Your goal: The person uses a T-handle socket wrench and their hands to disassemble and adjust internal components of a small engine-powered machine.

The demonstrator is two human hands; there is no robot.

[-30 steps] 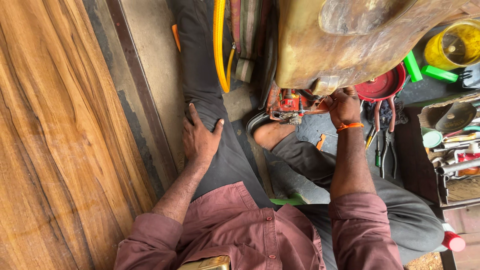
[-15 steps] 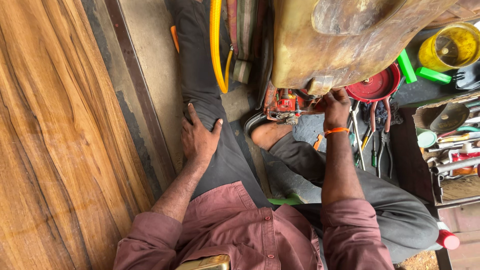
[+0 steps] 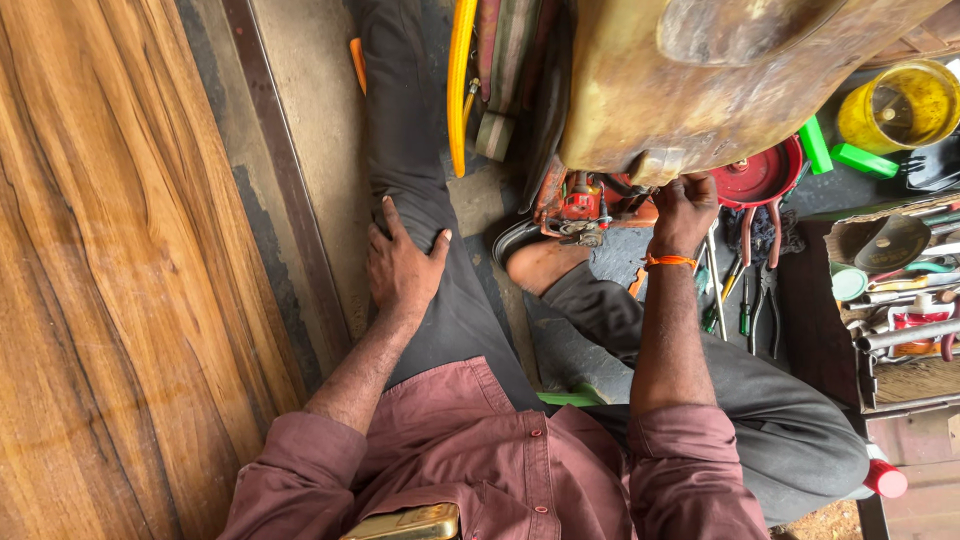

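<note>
Under the big dented brass-coloured metal tank [image 3: 700, 90], the right hand [image 3: 685, 210] is reaching up with its fingers curled closed against the tank's lower edge, though what they are pinching is hidden; an orange thread band [image 3: 668, 261] is circling its wrist. Just left of that hand, below the tank, a small red and orange engine unit [image 3: 580, 205] is sitting, while pliers and screwdrivers [image 3: 745, 300] are lying below the tank's right end. Well left of the tank, the left hand [image 3: 403, 265] is resting open and flat on the dark-trousered thigh [image 3: 440, 320].
</note>
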